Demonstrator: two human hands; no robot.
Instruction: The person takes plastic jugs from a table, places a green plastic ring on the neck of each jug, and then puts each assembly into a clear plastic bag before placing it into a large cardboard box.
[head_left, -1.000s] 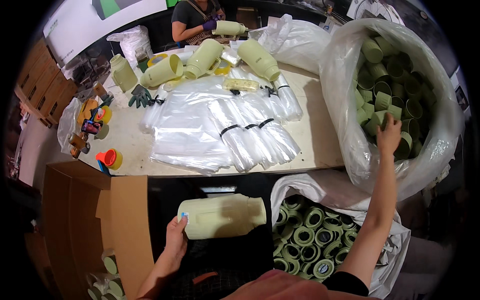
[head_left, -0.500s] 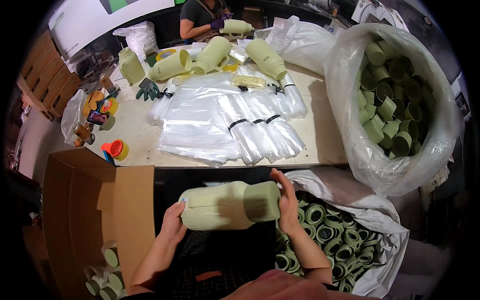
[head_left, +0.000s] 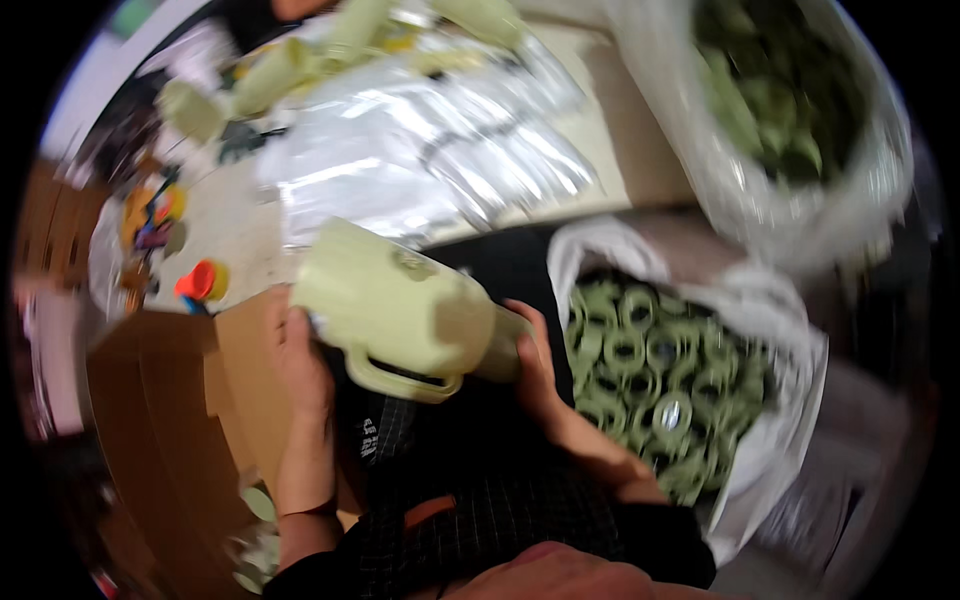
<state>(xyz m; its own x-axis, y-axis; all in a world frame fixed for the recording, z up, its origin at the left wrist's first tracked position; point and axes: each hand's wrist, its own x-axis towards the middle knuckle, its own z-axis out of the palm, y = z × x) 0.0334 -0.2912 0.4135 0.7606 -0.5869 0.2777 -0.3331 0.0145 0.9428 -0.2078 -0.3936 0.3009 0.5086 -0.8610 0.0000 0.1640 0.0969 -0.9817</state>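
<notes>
A pale green thermos jug (head_left: 400, 300) lies tilted between my hands, its base up to the left and its darker green cup lid (head_left: 505, 345) down to the right. My left hand (head_left: 300, 350) is closed against the base end. Around the cup lid curls my right hand (head_left: 535, 360), with some fingers hidden behind it. The jug's handle (head_left: 400, 380) faces down toward my apron. Motion blurs much of the picture.
Stacked clear plastic bags (head_left: 370, 160) cover the table's middle, with more jugs (head_left: 270, 80) behind. An open cardboard box (head_left: 150, 400) stands at left, holding wrapped jugs. At right are a white sack (head_left: 790, 310) of green ring parts and a plastic bag (head_left: 670, 80) of green cups.
The jug has turned so its handle shows below, and its base end has swung upward. My right hand has gone from a flat palm at the lid to wrapping round it. The view has shifted.
</notes>
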